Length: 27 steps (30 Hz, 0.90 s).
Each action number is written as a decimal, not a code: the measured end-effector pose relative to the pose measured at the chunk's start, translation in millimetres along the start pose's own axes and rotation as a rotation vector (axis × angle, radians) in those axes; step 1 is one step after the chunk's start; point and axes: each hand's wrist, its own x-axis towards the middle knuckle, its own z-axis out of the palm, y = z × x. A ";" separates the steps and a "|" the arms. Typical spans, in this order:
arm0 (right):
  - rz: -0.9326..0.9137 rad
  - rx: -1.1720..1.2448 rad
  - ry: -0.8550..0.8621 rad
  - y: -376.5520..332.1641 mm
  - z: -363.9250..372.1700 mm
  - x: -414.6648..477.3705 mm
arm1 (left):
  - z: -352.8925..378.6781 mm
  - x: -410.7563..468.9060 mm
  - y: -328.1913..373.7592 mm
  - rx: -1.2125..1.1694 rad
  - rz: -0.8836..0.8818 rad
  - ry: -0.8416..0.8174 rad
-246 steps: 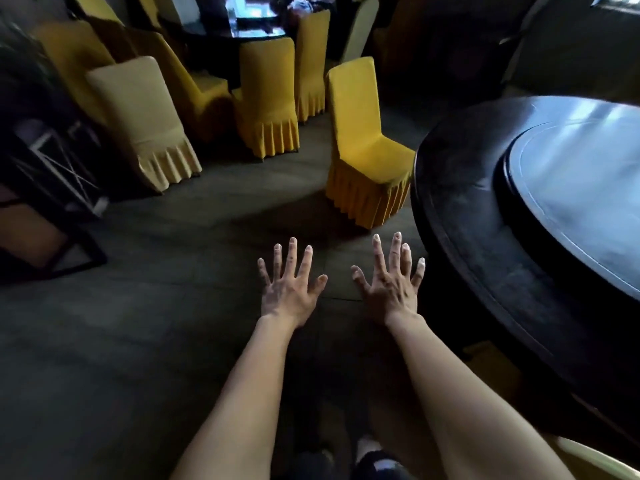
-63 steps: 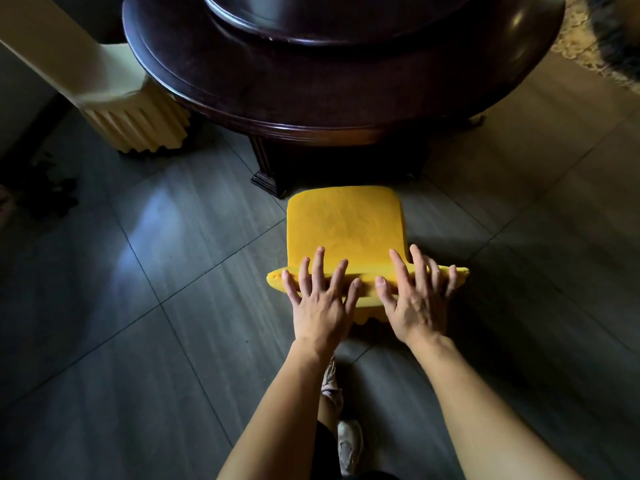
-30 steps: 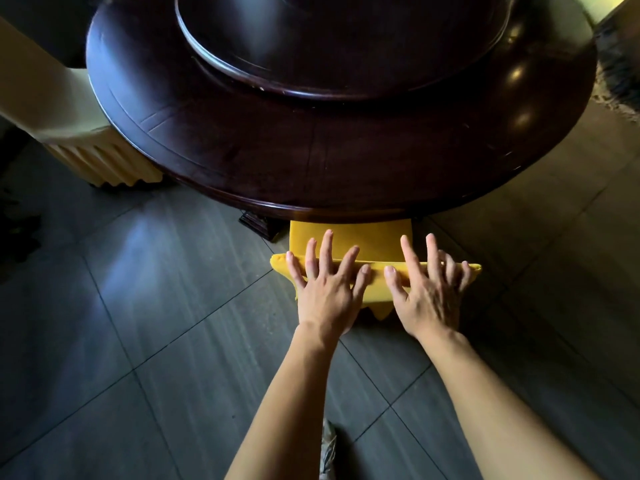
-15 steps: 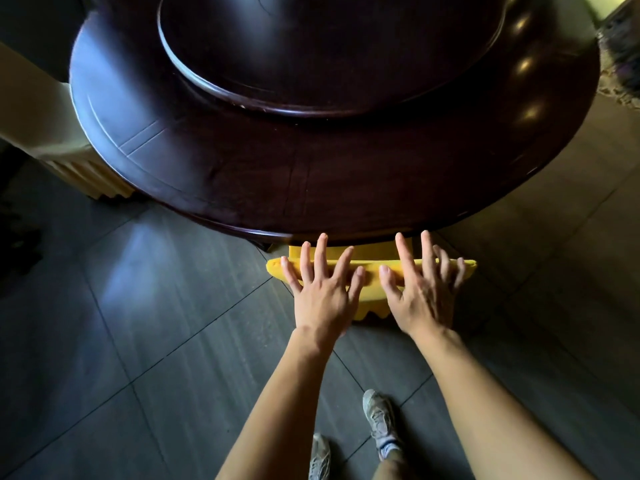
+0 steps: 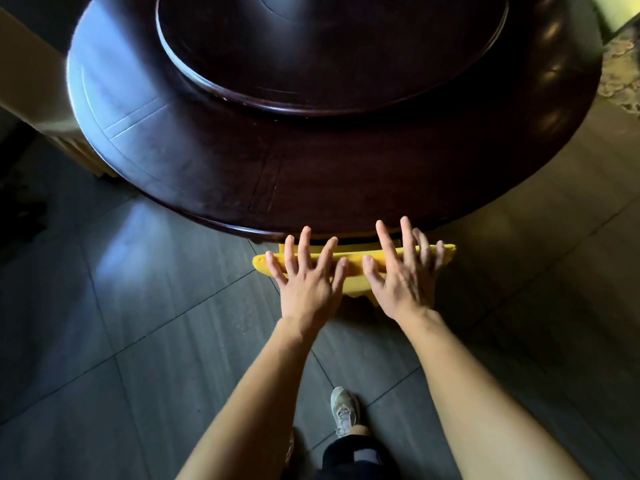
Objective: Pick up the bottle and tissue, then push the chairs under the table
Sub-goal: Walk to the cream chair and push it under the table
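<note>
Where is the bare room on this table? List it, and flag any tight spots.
Bare: the table ring between its rim and the raised turntable, and the turntable top. Tight: the near rim, where the left hand and right hand press the yellow chair back; the left edge by the cream chair.

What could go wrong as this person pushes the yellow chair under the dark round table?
1. Pinched fingers: the left hand and right hand press flat on the back of the yellow chair, fingertips reaching over it right at the rim of the table. Pushing further might trap them.
2. Hidden bump: the seat is out of sight beneath the tabletop, so it could strike something underneath unseen.
</note>
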 end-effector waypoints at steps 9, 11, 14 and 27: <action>-0.027 0.050 -0.130 -29.9 -22.5 -1.4 | -36.1 -16.6 -19.3 0.063 0.015 -0.089; -0.084 0.058 -0.138 -49.0 -28.7 -4.7 | -45.5 -28.6 -34.4 0.067 -0.018 -0.067; -0.166 0.068 -0.154 -83.5 -37.5 -9.0 | -60.2 -47.4 -62.4 0.073 -0.093 -0.031; -0.540 0.140 -0.129 -329.5 -63.3 -67.1 | -160.1 -157.7 -271.1 0.082 -0.435 0.107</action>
